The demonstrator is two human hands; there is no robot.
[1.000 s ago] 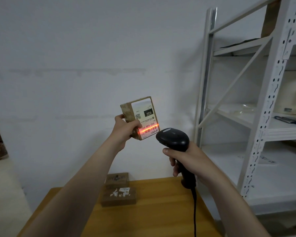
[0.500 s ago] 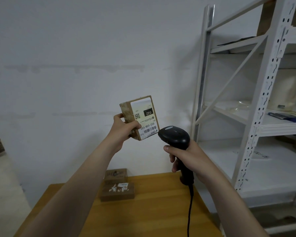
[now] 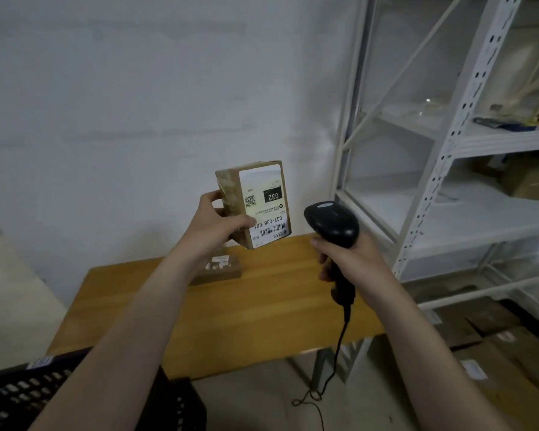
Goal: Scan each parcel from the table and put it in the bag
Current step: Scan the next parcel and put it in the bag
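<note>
At the near left a black slotted crate (image 3: 22,396) edges into view; no bag shows. The left arm reaches out from there, and the left hand (image 3: 212,228) grips a taped brown parcel (image 3: 255,206) from its left side. The thumb lies across the front and the fingers wrap behind, holding the parcel in the air above the table's (image 3: 262,312) far edge with its label facing the person. Below it a second parcel (image 3: 221,269) lies on the table.

To the right, the right hand (image 3: 352,262) is closed round the handle of a black scanner (image 3: 330,223), whose head points toward the label. No scan line shows there, so the step looks like the scan of this parcel. Next comes carrying it to the bag, wherever that sits. White shelving (image 3: 433,188) stands at the far right.
</note>
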